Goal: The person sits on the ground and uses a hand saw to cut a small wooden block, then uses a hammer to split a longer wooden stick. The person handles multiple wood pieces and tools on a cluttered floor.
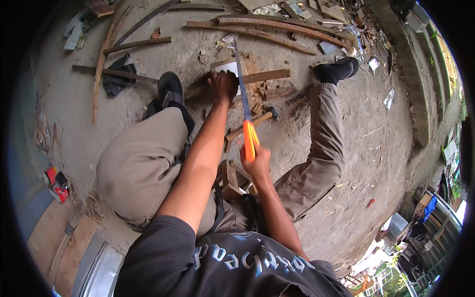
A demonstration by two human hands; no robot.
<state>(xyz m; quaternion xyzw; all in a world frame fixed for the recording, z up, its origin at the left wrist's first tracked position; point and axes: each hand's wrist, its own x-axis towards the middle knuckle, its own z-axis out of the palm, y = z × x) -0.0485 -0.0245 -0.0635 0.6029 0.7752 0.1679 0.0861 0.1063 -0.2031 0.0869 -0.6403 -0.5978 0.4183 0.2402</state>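
In my right hand (258,162) is the orange handle of a hand saw (245,104); its long blade points away from me. The blade crosses a narrow wooden strip (267,75) that lies over a white-topped block (229,68). My left hand (223,87) is closed on the strip, just left of the blade. A hammer (257,122) with a wooden handle lies on the ground right of the saw, near my right hand. Short wood offcuts (279,92) lie beside the block.
Long wooden strips (267,33) lie across the far ground, more at the far left. A black plastic bag (118,75) lies left of my shoe. Wood pieces (230,175) sit between my legs. Concrete steps (420,84) and scattered debris line the right side.
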